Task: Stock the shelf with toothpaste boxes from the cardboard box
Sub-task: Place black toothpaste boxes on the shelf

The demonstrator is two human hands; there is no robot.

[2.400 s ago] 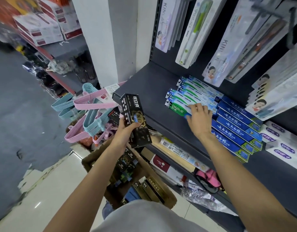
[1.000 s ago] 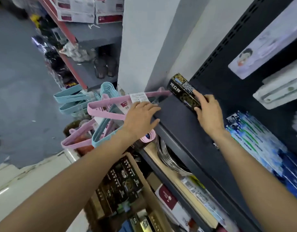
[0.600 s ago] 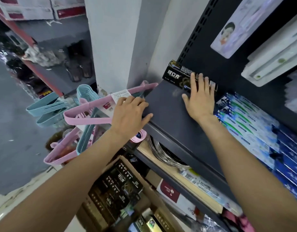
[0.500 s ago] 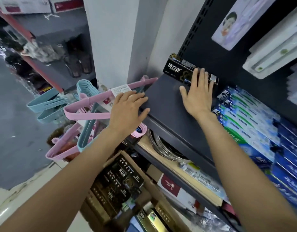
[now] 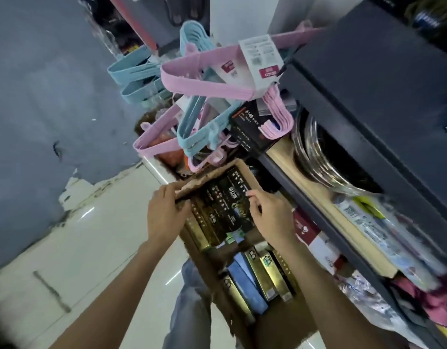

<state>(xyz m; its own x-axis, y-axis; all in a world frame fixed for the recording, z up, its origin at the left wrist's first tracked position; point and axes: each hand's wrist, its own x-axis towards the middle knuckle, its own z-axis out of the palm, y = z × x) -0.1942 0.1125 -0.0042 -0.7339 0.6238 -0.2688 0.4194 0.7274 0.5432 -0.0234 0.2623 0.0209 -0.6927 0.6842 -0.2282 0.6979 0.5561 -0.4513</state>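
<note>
The open cardboard box (image 5: pixel 275 323) stands on the floor below the shelf. A row of black toothpaste boxes (image 5: pixel 223 205) fills its far end, and gold and blue boxes (image 5: pixel 260 275) lie nearer me. My left hand (image 5: pixel 167 215) grips the box's torn far-left flap (image 5: pixel 192 183). My right hand (image 5: pixel 270 215) is over the right side of the black boxes, its bent fingers closing on the edge of one. The dark shelf (image 5: pixel 368 71) rises at the upper right; the toothpaste stocked on it is out of view.
Bundles of pink hangers (image 5: pixel 207 84) and blue hangers (image 5: pixel 134 74) hang just above the box's far end. Steel bowls (image 5: pixel 323 157), packets and a red-and-white carton (image 5: pixel 315 238) crowd the lower shelves to the right. White floor tiles (image 5: pixel 79 248) lie to the left.
Both hands left the shelf and dropped to the cardboard box. The right hand released the black box it had pushed to the shelf's back; the left now grips the flap.
</note>
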